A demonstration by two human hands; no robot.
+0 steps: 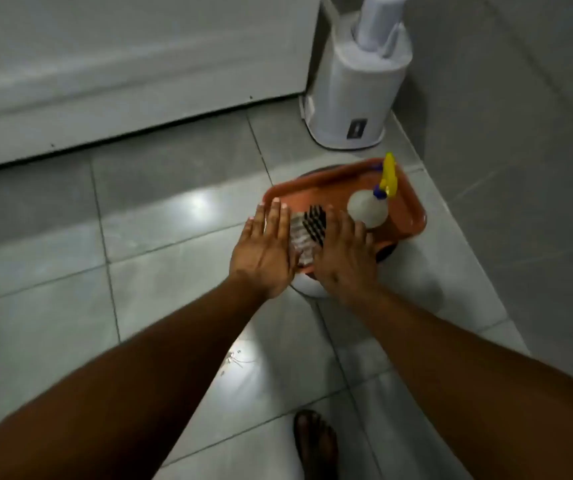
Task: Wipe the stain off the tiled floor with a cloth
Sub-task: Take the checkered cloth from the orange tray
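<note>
A folded cloth (pixel 307 233) with dark stripes lies on an orange tray (pixel 413 206) that rests on a white stool or bucket on the grey tiled floor (pixel 160 268). My left hand (pixel 266 251) is flat with fingers spread, just left of the cloth. My right hand (pixel 342 254) is flat too, just right of it, partly over the tray's near edge. Neither hand holds anything. A spray bottle (pixel 370 207) with a yellow and blue nozzle stands on the tray's right side. Small pale specks (pixel 235 358) mark the floor tile below my arms.
A white cabinet or appliance (pixel 132 64) runs along the back. A white bin with a handle (pixel 357 88) stands in the corner by the grey tiled wall (pixel 520 133). My bare foot (pixel 314 441) is at the bottom.
</note>
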